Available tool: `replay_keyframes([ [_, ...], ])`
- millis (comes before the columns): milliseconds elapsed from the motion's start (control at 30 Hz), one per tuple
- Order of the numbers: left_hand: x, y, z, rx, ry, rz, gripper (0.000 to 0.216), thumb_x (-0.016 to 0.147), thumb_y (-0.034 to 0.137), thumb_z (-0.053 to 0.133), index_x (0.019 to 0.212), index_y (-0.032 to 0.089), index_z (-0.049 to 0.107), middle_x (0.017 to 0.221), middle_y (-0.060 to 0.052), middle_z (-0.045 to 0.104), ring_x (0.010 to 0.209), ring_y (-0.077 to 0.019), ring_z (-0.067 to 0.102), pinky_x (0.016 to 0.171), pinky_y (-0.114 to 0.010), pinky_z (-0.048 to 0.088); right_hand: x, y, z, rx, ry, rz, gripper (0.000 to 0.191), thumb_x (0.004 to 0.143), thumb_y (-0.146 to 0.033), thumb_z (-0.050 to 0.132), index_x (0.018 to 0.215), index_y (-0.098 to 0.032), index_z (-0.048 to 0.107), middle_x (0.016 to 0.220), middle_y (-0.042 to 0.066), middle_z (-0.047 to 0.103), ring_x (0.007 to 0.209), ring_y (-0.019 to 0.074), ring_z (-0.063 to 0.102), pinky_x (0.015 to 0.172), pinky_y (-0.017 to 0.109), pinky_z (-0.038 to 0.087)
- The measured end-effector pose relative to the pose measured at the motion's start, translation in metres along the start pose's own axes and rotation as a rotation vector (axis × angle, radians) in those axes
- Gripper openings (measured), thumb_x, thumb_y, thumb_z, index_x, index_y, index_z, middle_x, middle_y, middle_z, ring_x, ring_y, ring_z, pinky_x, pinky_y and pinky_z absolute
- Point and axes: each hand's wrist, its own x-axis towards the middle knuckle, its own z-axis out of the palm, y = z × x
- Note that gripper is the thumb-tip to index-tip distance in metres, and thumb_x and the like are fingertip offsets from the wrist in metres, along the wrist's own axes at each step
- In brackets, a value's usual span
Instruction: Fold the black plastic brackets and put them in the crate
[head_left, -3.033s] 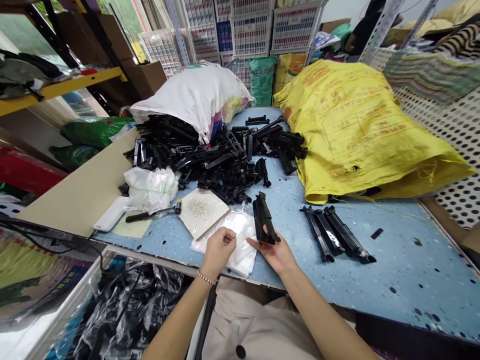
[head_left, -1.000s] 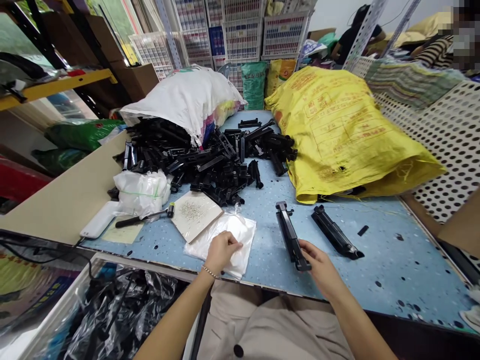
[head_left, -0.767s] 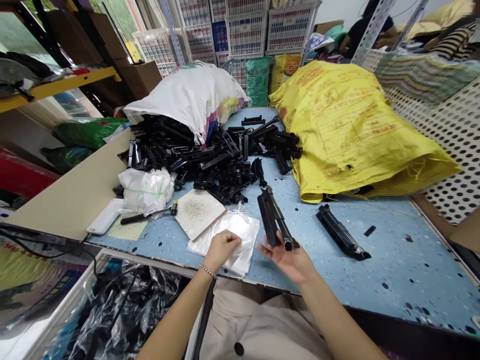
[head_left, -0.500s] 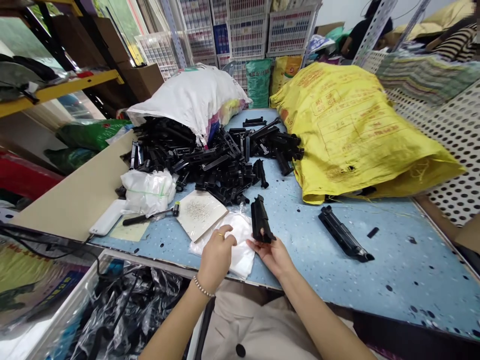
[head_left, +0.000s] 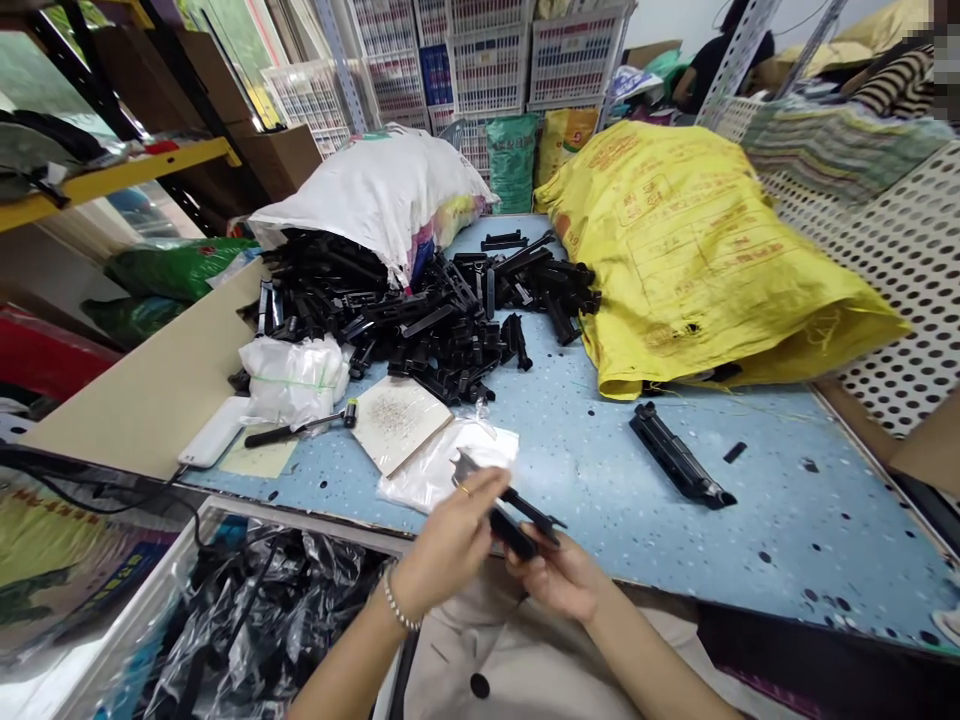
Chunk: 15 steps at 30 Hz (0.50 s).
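Note:
A long black plastic part (head_left: 517,535) is held in front of my body at the table's near edge. It shows as two bars side by side; whether they are joined is hidden by my fingers. My right hand (head_left: 562,578) is closed around its near end. Across its far end lie the bent fingers of my left hand (head_left: 457,530), closed on it from the left. Under and beyond my left hand are clear plastic bags (head_left: 420,488), lying flat. A similar black part (head_left: 679,457) rests on the table to the right.
Black parts (head_left: 420,320) spill in a heap from a white sack (head_left: 367,185). A yellow sack (head_left: 675,250) lies right. A pale board (head_left: 399,420), a small hammer (head_left: 300,430) and a bundle of bags (head_left: 292,378) are left. Below stands a bin (head_left: 217,510) of bagged pieces.
My right hand has brought the black part nearer my body and tilted it. My left hand, which was empty over the plastic bags, has moved right and closed on the part.

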Motion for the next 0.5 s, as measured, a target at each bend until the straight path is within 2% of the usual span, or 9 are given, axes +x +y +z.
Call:
replay_keyframes([
  [67,-0.01,0.018,0.009,0.017,-0.056,0.046,0.068,0.08,0.001,0.037,0.145,0.022,0.036,0.146,-0.009,0.044,0.134,-0.02,0.042,0.11,-0.038,0.042,0.014,0.0,0.018,-0.117,0.087,-0.176,0.025,0.069,-0.037,0.078,0.076,-0.015,0.066,0.063,0.0,0.062,0.048,0.006,0.05,0.043,0.015,0.043],
  [133,-0.017,0.027,0.013,0.075,-0.035,0.018,0.069,0.078,0.001,0.039,0.144,0.019,0.036,0.144,-0.012,0.045,0.132,-0.0224,0.044,0.108,-0.04,0.043,0.017,0.001,0.036,-0.238,0.132,-0.298,0.021,0.068,-0.033,0.078,0.075,-0.017,0.067,0.063,-0.002,0.061,0.054,0.0092,0.053,0.046,0.017,0.045],
  [167,-0.021,0.03,0.012,0.106,-0.012,-0.015,0.067,0.077,0.001,0.04,0.142,0.019,0.04,0.141,-0.013,0.048,0.13,-0.0235,0.047,0.107,-0.042,0.044,0.015,0.002,0.043,-0.307,0.113,-0.329,0.019,0.069,-0.031,0.077,0.079,-0.018,0.067,0.068,-0.002,0.063,0.06,0.0109,0.056,0.05,0.019,0.048],
  [267,-0.041,0.033,-0.012,0.118,-0.01,-0.126,0.055,0.079,0.006,0.043,0.131,0.023,0.054,0.129,-0.01,0.06,0.118,-0.0238,0.056,0.103,-0.041,0.047,-0.002,0.003,0.057,-0.554,-0.069,-0.325,0.025,0.074,-0.03,0.074,0.096,-0.02,0.069,0.087,0.001,0.068,0.079,0.0151,0.061,0.072,0.027,0.052],
  [333,-0.067,0.029,-0.035,0.061,-0.105,-0.242,0.055,0.076,0.008,0.048,0.125,0.03,0.058,0.122,-0.006,0.064,0.111,-0.0228,0.06,0.099,-0.036,0.049,-0.017,-0.006,0.055,-0.719,-0.109,-0.315,0.033,0.078,-0.033,0.07,0.108,-0.022,0.067,0.099,0.003,0.069,0.084,0.0167,0.061,0.08,0.032,0.05],
  [400,-0.101,0.017,-0.05,0.012,-0.252,-0.441,0.053,0.069,0.008,0.054,0.114,0.034,0.066,0.113,-0.002,0.069,0.106,-0.024,0.063,0.095,-0.035,0.05,-0.032,-0.027,0.042,-0.92,0.048,-0.426,0.036,0.081,-0.036,0.066,0.115,-0.024,0.065,0.109,0.005,0.068,0.091,0.0193,0.061,0.085,0.035,0.049],
  [500,-0.155,-0.013,-0.047,-0.031,-0.426,-0.823,0.026,0.067,0.013,0.062,0.083,0.031,0.072,0.088,0.003,0.072,0.091,-0.0258,0.067,0.084,-0.039,0.054,-0.059,-0.078,0.003,-1.16,0.477,-0.7,0.035,0.084,-0.042,0.059,0.115,-0.026,0.065,0.113,0.007,0.067,0.104,0.0243,0.059,0.089,0.04,0.047],
])
